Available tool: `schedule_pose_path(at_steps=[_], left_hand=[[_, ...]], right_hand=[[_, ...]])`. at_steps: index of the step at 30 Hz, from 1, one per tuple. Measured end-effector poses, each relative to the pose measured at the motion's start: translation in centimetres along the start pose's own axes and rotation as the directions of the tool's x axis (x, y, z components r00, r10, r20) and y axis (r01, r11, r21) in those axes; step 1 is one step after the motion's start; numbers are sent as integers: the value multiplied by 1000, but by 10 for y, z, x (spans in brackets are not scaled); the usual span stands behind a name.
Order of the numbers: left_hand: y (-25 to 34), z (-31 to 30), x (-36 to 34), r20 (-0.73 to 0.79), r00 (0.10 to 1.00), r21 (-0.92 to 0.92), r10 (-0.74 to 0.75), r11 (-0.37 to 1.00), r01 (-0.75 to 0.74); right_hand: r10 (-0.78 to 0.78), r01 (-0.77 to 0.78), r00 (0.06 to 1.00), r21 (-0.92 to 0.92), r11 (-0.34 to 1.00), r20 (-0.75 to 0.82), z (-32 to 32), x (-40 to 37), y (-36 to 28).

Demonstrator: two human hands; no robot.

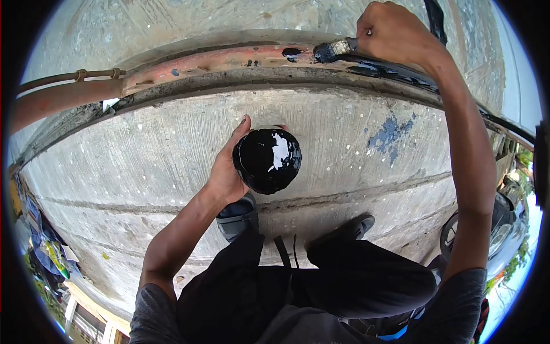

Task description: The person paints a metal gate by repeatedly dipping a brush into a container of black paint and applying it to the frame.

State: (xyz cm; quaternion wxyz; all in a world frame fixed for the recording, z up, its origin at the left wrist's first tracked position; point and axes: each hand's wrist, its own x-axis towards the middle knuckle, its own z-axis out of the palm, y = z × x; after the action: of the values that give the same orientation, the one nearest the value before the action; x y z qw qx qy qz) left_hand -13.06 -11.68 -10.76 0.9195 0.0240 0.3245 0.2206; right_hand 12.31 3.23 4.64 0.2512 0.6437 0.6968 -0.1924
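Gripping a brush point(332, 50) in a closed fist, the right hand point(395, 31) sits at the top of the view. The bristles are loaded with black paint and pressed onto the rail point(217, 59) just left of the knuckles. The rail is a long rusty-orange metal strip running across the frame. To the right of the bristles, under the forearm, its surface is glossy black; to the left it is bare apart from a few black dabs. The left hand point(226, 172) is curled around the side of a can point(267, 160), thumb up by the rim and fingers hidden behind it, holding it upright at mid-frame, well below the rail and over the concrete floor point(143, 149). The can is coated in black paint inside and over the rim, with a bright glint on the liquid. A blue stain point(389, 133) marks the floor right of the can. Two shoes point(349, 228) stand on the floor just below the can. At the far left a rusty pipe point(57, 100) runs out from the rail's end, with what looks like cord tied around a thinner bar above it, though the lens edge distorts that part.
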Motion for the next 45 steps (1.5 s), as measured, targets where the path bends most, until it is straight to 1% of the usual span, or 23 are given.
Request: schedule_pose_path(at_steps=[2, 4, 6, 7, 10, 11, 13, 15, 18, 20, 22, 23, 25, 27, 28, 30, 31, 33, 35, 38, 42, 44, 45], left_hand=[[1, -2, 7, -44, 998, -20, -54, 998, 53], [1, -1, 16, -24, 994, -28, -104, 994, 104], [1, 1, 24, -19, 991, -38, -136, 990, 135], [2, 4, 25, -32, 989, -40, -144, 989, 143], [0, 0, 27, -16, 988, -96, -156, 983, 153], [0, -1, 29, 5, 988, -113, -155, 981, 155], [0, -1, 34, 22, 984, -158, -175, 972, 176], [2, 5, 40, 31, 982, -159, -188, 969, 191], [2, 7, 39, 28, 983, -138, -182, 973, 184], [4, 3, 36, 56, 987, -139, -154, 977, 160], [2, -2, 34, 27, 990, -134, -141, 981, 143], [2, -3, 35, 18, 990, -124, -142, 982, 143], [2, 1, 34, -7, 986, -93, -166, 982, 165], [3, 2, 36, 2, 983, -75, -181, 981, 181], [2, 1, 35, 19, 983, -81, -183, 980, 184], [-1, -3, 30, 33, 984, -88, -174, 980, 176], [-1, -4, 29, 36, 986, -81, -162, 983, 165], [-1, -3, 28, 36, 987, -58, -155, 986, 157], [-3, 0, 27, 29, 986, -28, -164, 986, 165], [-4, 2, 24, 42, 983, 1, -179, 984, 179], [-6, 3, 14, 48, 988, -19, -150, 988, 151], [-9, 4, 11, 50, 989, -35, -136, 990, 138], [-8, 7, 9, 80, 987, -97, -139, 985, 146]], right_hand=[[-97, 108, 993, 214, 971, -64, -10, -2, -1], [-149, 176, 982, 289, 941, -112, -2, 9, 0], [-209, 235, 969, 227, 945, -131, 17, 28, -6], [-152, 168, 985, 238, 957, -83, 12, 26, -8], [23, -24, 999, 23, 999, 28, -3, 21, 3], [100, -100, 995, 54, 993, 3, -9, 16, 1], [-93, 102, 994, 189, 977, -53, -10, 17, 6], [-173, 190, 980, 215, 958, -98, -7, 20, 14], [-182, 191, 980, 117, 975, -86, 21, 36, 16], [-135, 135, 980, -13, 991, -145, 6, 16, 5], [-85, 86, 996, -131, 988, 20, -7, 26, 13], [-82, 82, 996, -16, 997, -29, -12, 19, 16], [-72, 74, 996, 42, 996, -52, -11, 27, -4], [-269, 306, 948, 265, 914, -168, 10, 41, 6], [-171, 186, 982, 235, 954, -84, 8, 39, 9], [24, -35, 997, 139, 990, 79, -5, 33, 4], [-38, 31, 983, 42, 999, 181, -11, 43, 14], [-7, -1, 990, 60, 998, 139, -20, 38, 20], [-118, 118, 993, 241, 963, -14, -7, 45, 35], [-170, 159, 985, 229, 960, 32, 0, 42, 17], [61, -57, 998, -126, 990, 32, -9, 28, 29], [28, -10, 981, 97, 995, -192, 0, 3, 49], [40, 23, 951, 200, 979, -305, 9, -14, 61]])
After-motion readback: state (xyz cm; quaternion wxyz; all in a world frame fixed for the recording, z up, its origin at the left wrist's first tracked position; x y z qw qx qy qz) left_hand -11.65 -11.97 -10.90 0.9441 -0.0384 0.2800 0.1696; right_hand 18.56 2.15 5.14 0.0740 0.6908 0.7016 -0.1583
